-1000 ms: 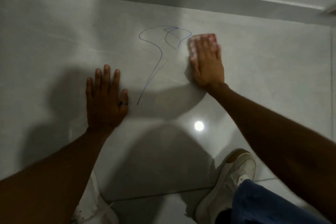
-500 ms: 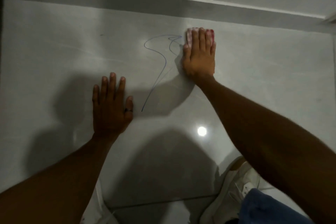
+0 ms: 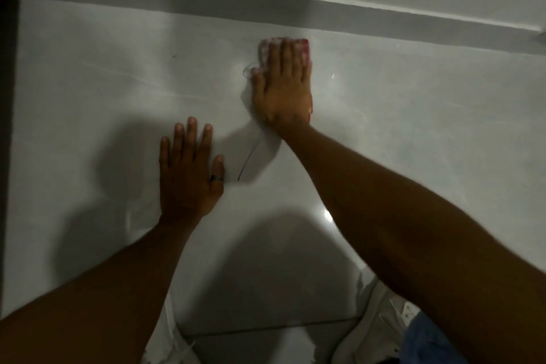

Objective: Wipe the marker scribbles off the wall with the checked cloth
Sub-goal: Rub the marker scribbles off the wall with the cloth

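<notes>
Head view: right hand [image 3: 283, 89] flat, fingers straight, pressing red-and-white checked cloth [image 3: 302, 49] on glossy grey wall [image 3: 413, 115]; left hand [image 3: 189, 174] spread flat beside thin blue marker line [image 3: 248, 156].

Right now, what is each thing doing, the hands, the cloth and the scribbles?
right hand, flat, pressing the checked cloth against the wall.
left hand, flat on the wall, holding nothing.
checked cloth, pinned under the right hand, edges peeking out.
marker scribbles, thin blue line unwiped below the right hand.
</notes>
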Motion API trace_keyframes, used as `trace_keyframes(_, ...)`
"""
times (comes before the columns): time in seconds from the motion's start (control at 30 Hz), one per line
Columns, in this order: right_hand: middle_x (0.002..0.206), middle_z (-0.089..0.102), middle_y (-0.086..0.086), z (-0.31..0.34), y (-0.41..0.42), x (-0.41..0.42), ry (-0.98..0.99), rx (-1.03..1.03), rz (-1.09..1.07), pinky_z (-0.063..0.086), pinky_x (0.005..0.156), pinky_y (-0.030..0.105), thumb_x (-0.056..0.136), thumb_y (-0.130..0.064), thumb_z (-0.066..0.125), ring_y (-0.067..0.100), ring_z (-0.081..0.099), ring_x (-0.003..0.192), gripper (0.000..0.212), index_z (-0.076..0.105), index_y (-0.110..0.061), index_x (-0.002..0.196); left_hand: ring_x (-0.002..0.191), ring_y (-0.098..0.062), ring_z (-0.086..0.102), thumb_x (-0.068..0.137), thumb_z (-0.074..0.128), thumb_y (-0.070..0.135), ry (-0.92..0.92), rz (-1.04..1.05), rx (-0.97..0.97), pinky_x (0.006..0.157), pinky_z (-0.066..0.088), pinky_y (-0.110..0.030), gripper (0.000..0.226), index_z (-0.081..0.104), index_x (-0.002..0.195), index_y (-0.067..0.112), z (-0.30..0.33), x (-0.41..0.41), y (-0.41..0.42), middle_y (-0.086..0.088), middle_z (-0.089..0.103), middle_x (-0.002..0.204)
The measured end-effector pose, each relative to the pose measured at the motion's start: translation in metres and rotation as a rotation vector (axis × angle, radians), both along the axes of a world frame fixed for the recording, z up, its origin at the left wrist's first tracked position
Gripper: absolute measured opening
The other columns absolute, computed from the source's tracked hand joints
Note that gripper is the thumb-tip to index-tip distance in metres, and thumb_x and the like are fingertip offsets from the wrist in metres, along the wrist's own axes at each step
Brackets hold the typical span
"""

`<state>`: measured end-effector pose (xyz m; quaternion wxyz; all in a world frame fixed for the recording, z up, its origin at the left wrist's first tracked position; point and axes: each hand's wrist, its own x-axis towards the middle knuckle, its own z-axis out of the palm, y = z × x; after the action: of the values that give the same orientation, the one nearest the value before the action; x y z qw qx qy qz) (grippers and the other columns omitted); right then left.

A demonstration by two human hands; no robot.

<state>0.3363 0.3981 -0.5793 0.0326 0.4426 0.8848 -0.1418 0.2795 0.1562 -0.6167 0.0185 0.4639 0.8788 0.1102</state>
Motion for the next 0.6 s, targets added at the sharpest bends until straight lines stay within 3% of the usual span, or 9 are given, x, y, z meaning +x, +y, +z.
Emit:
trace_keyframes(0.07, 0.18, 0.002, 0.009, -0.005, 0.003, -0.003, -0.006, -0.001, 0.219, 0.002, 0.136, 0.051, 0.111, -0.053, 0.017, 0.027, -0.002, 0.167, 0.07, 0.006, -0.017, 0.17, 0.163, -0.042, 0.029, 0.11, 0.04, 0.044, 0.005, 0.002, 0.011, 0.133, 0.019, -0.058, 0.065, 0.038, 0.167, 0.014, -0.001, 0.0, 0.002, -0.021, 0.033, 0.174)
trace_keyframes(0.1, 0.18, 0.003, 0.009, -0.005, 0.005, -0.003, -0.003, -0.002, 0.23, 0.003, 0.136, 0.051, 0.111, -0.051, 0.017, 0.027, -0.002, 0.167, 0.068, 0.007, -0.018, 0.17, 0.162, -0.042, 0.029, 0.11, 0.04, 0.044, 0.005, 0.004, 0.017, 0.133, 0.019, -0.058, 0.064, 0.038, 0.167, 0.013, -0.002, 0.0, 0.003, -0.021, 0.033, 0.174)
trace_keyframes(0.2, 0.179, 0.001, 0.01, 0.001, 0.002, -0.008, -0.009, 0.01, 0.04, -0.002, 0.136, 0.05, 0.111, -0.05, 0.016, 0.028, -0.003, 0.167, 0.068, 0.005, -0.017, 0.169, 0.163, -0.042, 0.029, 0.111, 0.037, 0.045, 0.003, 0.011, 0.014, 0.133, 0.02, -0.059, 0.065, 0.038, 0.167, 0.013, -0.002, 0.001, 0.002, -0.021, 0.033, 0.174)
trace_keyframes(0.3, 0.18, 0.005, 0.01, -0.003, -0.01, -0.005, -0.007, 0.0, 0.424, -0.002, 0.136, 0.049, 0.112, -0.046, 0.022, 0.027, 0.001, 0.167, 0.065, 0.008, -0.018, 0.169, 0.163, -0.041, 0.027, 0.11, 0.036, 0.046, -0.001, 0.004, 0.007, 0.134, 0.019, -0.058, 0.066, 0.036, 0.168, 0.014, -0.003, -0.001, 0.002, -0.02, 0.031, 0.175)
trace_keyframes(0.33, 0.18, 0.006, 0.009, -0.002, -0.01, -0.003, 0.0, -0.004, 0.417, -0.003, 0.136, 0.048, 0.113, -0.045, 0.024, 0.027, 0.001, 0.167, 0.064, 0.01, -0.019, 0.17, 0.163, -0.041, 0.027, 0.11, 0.035, 0.047, 0.003, 0.007, 0.0, 0.134, 0.017, -0.058, 0.066, 0.036, 0.168, 0.015, -0.004, -0.001, 0.002, -0.019, 0.03, 0.176)
trace_keyframes(0.4, 0.18, 0.004, 0.008, 0.001, -0.017, 0.0, 0.0, -0.007, 0.2, -0.004, 0.136, 0.047, 0.113, -0.045, 0.023, 0.026, -0.001, 0.167, 0.064, 0.009, -0.019, 0.17, 0.163, -0.041, 0.027, 0.111, 0.034, 0.048, -0.002, 0.01, -0.005, 0.134, 0.016, -0.056, 0.066, 0.036, 0.168, 0.016, -0.003, -0.002, 0.002, -0.018, 0.031, 0.176)
trace_keyframes(0.43, 0.18, 0.003, 0.008, 0.001, -0.025, 0.001, -0.004, -0.012, 0.193, -0.003, 0.136, 0.049, 0.112, -0.046, 0.022, 0.026, -0.002, 0.167, 0.065, 0.008, -0.019, 0.17, 0.163, -0.04, 0.027, 0.111, 0.034, 0.048, -0.004, 0.009, 0.001, 0.134, 0.015, -0.056, 0.066, 0.036, 0.168, 0.016, -0.003, -0.001, 0.002, -0.018, 0.031, 0.176)
trace_keyframes(0.53, 0.18, 0.003, 0.009, -0.005, -0.042, 0.01, -0.032, -0.018, 0.461, 0.003, 0.135, 0.052, 0.112, -0.045, 0.021, 0.026, -0.001, 0.167, 0.065, 0.008, -0.019, 0.17, 0.163, -0.04, 0.028, 0.11, 0.038, 0.046, 0.008, 0.003, 0.019, 0.134, 0.016, -0.055, 0.065, 0.035, 0.168, 0.016, -0.004, -0.001, 0.003, -0.018, 0.031, 0.176)
trace_keyframes(0.6, 0.18, 0.002, 0.008, -0.002, -0.049, 0.015, -0.01, -0.045, 0.263, 0.0, 0.136, 0.051, 0.112, -0.045, 0.021, 0.026, -0.003, 0.167, 0.066, 0.006, -0.018, 0.17, 0.164, -0.039, 0.027, 0.11, 0.039, 0.045, 0.004, 0.009, 0.015, 0.134, 0.016, -0.055, 0.065, 0.035, 0.168, 0.017, -0.003, -0.002, 0.002, -0.018, 0.031, 0.176)
